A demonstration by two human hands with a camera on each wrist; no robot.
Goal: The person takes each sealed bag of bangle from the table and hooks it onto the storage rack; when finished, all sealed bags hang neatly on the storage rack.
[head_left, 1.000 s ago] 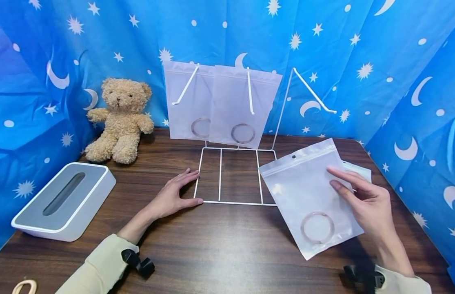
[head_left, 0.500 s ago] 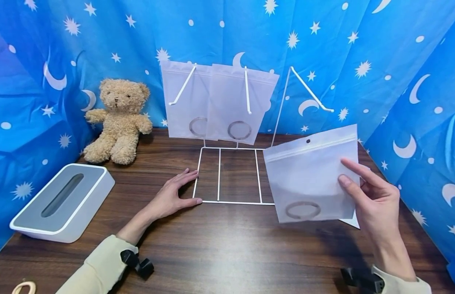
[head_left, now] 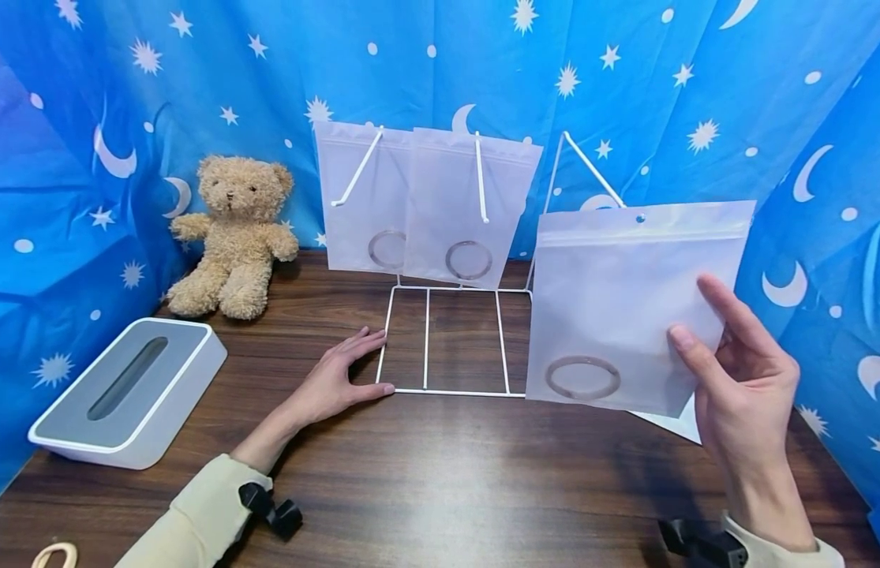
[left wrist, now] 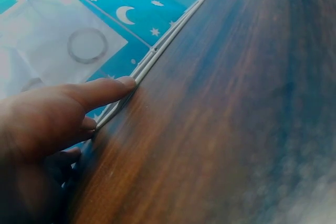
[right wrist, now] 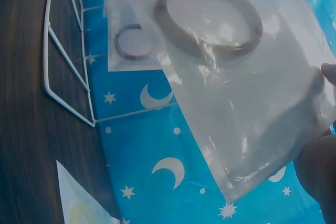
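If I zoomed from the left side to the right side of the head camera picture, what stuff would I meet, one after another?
Slotted box → teddy bear → left hanging bag → second hanging bag, partly covering the first → held bag → right grip, pinching that bag.

From afar I count three ring-holding pouches [head_left: 624, 308], three hooks [head_left: 357, 166], one rack [head_left: 503, 343], two hands [head_left: 336, 375], one bear [head_left: 234, 229], one box [head_left: 144, 394]
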